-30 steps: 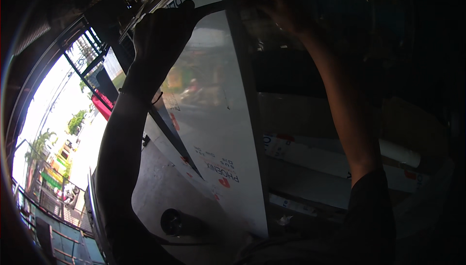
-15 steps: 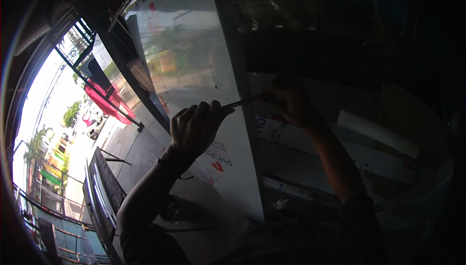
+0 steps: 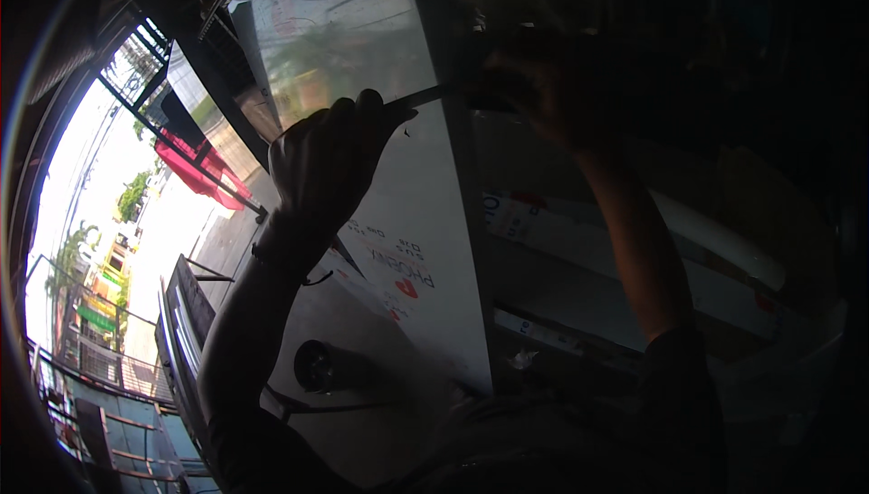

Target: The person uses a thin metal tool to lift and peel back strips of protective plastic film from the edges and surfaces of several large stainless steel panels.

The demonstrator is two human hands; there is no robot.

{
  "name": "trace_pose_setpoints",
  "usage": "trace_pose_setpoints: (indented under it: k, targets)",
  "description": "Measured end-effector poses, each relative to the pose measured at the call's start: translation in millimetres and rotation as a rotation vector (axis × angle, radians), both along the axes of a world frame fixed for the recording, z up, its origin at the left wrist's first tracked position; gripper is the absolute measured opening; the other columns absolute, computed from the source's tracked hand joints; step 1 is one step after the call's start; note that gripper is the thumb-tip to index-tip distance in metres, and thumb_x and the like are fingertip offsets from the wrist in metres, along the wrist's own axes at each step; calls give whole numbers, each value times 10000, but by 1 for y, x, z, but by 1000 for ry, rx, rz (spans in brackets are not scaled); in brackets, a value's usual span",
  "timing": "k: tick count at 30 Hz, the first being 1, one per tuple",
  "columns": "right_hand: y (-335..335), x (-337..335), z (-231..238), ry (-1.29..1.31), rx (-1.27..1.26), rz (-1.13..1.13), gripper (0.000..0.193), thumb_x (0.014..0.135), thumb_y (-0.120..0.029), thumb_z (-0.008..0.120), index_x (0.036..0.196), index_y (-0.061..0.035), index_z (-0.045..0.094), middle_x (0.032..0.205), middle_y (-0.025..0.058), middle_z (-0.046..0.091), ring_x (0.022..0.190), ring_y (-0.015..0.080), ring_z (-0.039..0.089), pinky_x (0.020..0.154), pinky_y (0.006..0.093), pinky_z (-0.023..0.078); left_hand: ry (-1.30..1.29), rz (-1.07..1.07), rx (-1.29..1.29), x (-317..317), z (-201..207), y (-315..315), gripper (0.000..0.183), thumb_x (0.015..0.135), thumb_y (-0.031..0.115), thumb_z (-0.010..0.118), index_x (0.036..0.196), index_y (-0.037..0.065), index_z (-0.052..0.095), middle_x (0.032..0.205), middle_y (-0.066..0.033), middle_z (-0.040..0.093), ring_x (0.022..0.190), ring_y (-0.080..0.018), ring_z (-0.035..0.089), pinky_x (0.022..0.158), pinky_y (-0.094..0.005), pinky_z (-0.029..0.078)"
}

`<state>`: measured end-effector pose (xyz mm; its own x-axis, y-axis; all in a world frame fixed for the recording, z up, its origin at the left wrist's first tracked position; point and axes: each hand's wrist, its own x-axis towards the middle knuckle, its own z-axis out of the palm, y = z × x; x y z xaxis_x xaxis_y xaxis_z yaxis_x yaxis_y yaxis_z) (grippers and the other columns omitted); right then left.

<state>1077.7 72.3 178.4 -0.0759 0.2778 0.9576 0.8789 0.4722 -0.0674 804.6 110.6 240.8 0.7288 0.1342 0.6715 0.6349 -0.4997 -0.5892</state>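
A: Where is the dark flat strip (image 3: 422, 95)?
B: Between your hands, crossing the right edge of the glossy printed sheet (image 3: 425, 195) in view; whether they touch, I can't tell. Your left hand (image 3: 321, 163) has its fingers clamped on one end; your right hand (image 3: 545, 100), deep in shadow, grips the other.
A: Anything nearby?
B: A black round container (image 3: 313, 366) below your left hand, a white roll (image 3: 724, 241) right of your right forearm (image 3: 629, 231).

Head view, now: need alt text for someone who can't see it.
A person's left hand grips a thin strip that crosses in front of a long, glossy pale sheet toward the shadowed right hand, whose grip is unclear. A white roll lies at right; red cloth hangs at left against a bright street.
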Motion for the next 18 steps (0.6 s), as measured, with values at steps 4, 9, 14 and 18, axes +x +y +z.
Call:
trace_pose_setpoints:
  k: [4, 9, 14, 18]
  targets:
    - [-30, -24, -72, -41, -187, 47, 268, 891, -394, 768, 921, -128, 760, 825, 49, 662, 847, 239, 634, 870, 427, 469, 44, -146, -200, -23, -65, -16, 368, 937, 435, 737, 811, 132, 570, 614, 7, 518, 495, -148, 581, 444, -315, 461]
    - [-35, -34, -99, -17, -206, 77, 235, 883, -352, 772, 909, -120, 748, 839, 37, 675, 836, 224, 612, 884, 422, 436, 56, -142, -232, -32, -93, -25, 342, 933, 391, 751, 816, 126, 568, 662, -4, 463, 532, -145, 565, 465, -313, 460]
    - [-28, -20, -56, -93, -145, 19, 204, 871, -325, 787, 916, -128, 758, 864, 27, 693, 866, 223, 619, 884, 423, 436, 5, -72, -144, -12, -49, -21, 305, 911, 341, 773, 831, 118, 582, 692, -4, 525, 568, -147, 601, 485, -298, 483]
    - [-36, -33, -97, -63, -188, 79, 186, 866, -309, 793, 935, -138, 769, 864, 12, 681, 920, 219, 621, 902, 433, 429, 34, -88, -336, -33, -94, -32, 284, 906, 306, 783, 855, 116, 579, 702, -10, 534, 573, -152, 614, 483, -309, 490]
